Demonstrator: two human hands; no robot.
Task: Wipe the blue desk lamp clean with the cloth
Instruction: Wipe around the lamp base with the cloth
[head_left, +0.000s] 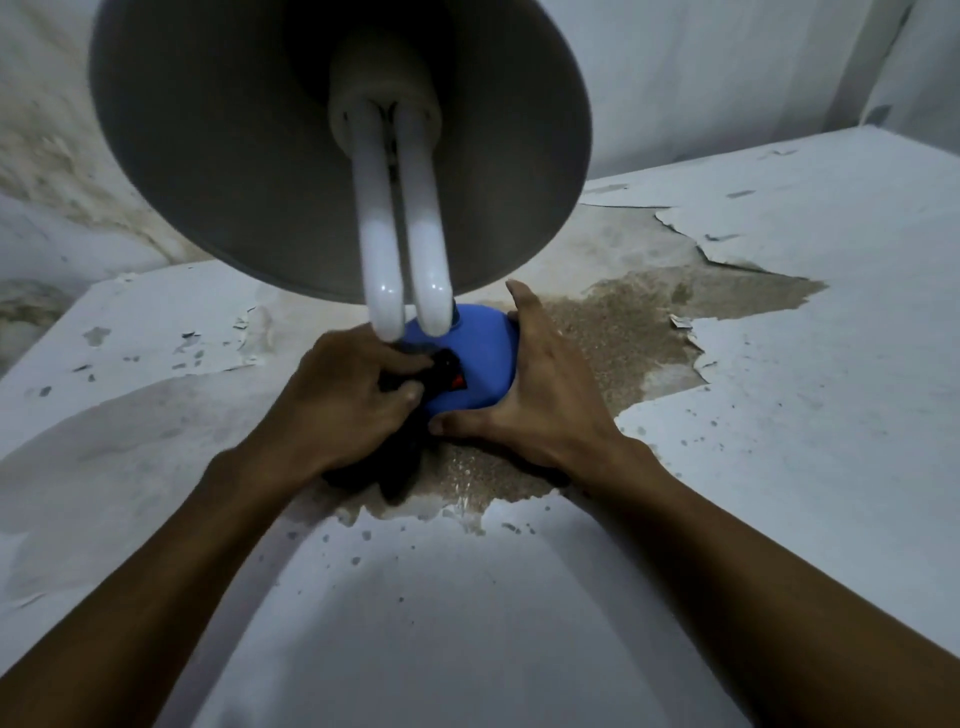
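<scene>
The blue desk lamp's round base (480, 353) stands on the table in the middle of the view, with a small red switch (457, 383) on its near side. Its wide shade (218, 145) hangs close overhead, a white twin-tube bulb (405, 249) pointing down from it. My left hand (343, 395) is closed on a dark cloth (402, 457) and presses it against the base's left front. My right hand (540, 395) is spread around the base's right side, thumb along its front rim. The lamp's neck is hidden behind the shade.
The white table top (779, 364) has peeling coating and a bare brown patch (623, 332) around the lamp. A stained white wall (47, 156) stands behind and to the left; the table's far right edge meets another wall.
</scene>
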